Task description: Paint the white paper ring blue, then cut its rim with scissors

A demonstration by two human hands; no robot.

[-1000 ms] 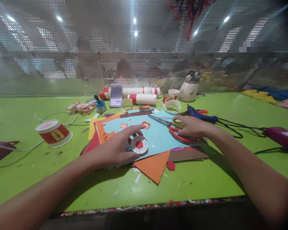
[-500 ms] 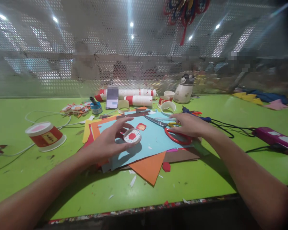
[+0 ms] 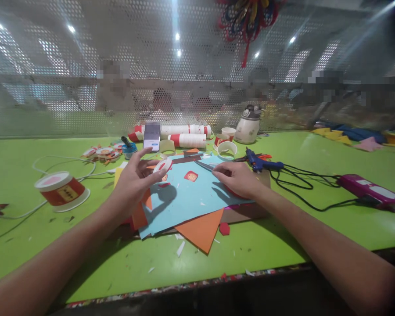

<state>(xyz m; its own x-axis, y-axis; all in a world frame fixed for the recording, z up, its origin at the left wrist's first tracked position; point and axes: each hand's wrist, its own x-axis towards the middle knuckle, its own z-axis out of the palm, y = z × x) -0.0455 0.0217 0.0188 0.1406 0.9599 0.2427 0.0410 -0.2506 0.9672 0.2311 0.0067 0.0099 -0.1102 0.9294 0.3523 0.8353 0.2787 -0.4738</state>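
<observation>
My left hand (image 3: 134,173) grips a small round white paper disc with a raised rim (image 3: 163,165) between thumb and fingers, tilted above the light blue paper sheet (image 3: 174,202). My right hand (image 3: 237,177) hovers over the sheet's right side, fingers loosely bent and apart, with nothing visible in them. Beneath it lie scissors (image 3: 204,166); their blades show, while the hand hides most of the red handles. Between the hands, a small red sticker with a yellow figure (image 3: 191,176) lies on the sheet. Another small red piece (image 3: 164,184) lies under the disc.
Orange paper (image 3: 202,228) sticks out below the blue sheet. A red-and-white paper cup (image 3: 63,192) stands left. At the back are a phone (image 3: 151,138), a stack of cups (image 3: 187,141), a blue glue bottle (image 3: 129,150) and a water bottle (image 3: 248,125). A blue glue gun (image 3: 261,162) and its cord lie right.
My left hand has lifted the disc up and leftward, tilting it. My right hand has moved left from the scissors' handles across them; the scissors stay on the paper.
</observation>
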